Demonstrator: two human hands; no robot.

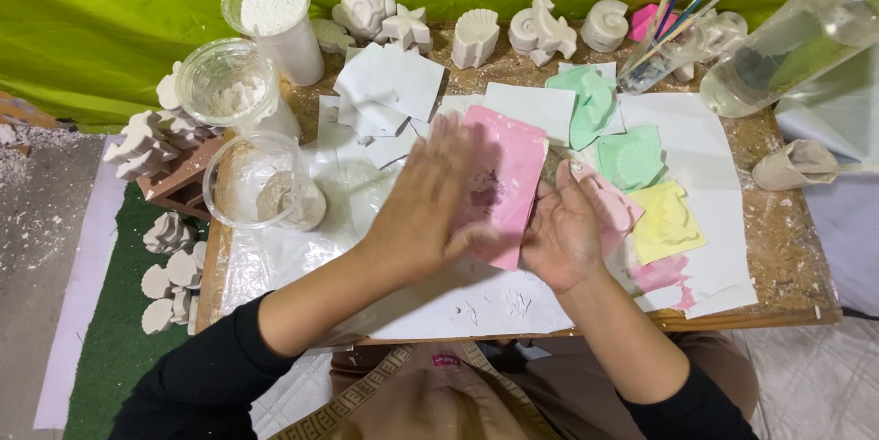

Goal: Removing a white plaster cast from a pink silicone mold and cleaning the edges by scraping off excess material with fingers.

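The pink rubber mould (509, 174) lies flat near the middle of the wooden board (778, 248), on white sheeting. The left hand (430, 206) rests open on its 9 o'clock half, fingers spread flat and pressing down rather than gripping. The right hand (566, 229) sits at the mould's 4 o'clock corner, fingers curled around the edge in a loose pinch — how firmly, I cannot tell.

At 3 o'clock from the mould lie a yellow mould (667, 222) and a green shell mould (632, 158); at 1 o'clock another green mould (591, 103) and a jar of paintbrushes (664, 60). At 9 o'clock stands a clear plastic cup (252, 179), with a tub of white powder (275, 19) at 11 o'clock. White plaster sea figures (540, 28) line the 12 o'clock edge.

Risk, as I judge it: peeling the flexible mould too sharply could snap the cast inside — and a wide elbow swing could tip the cup.
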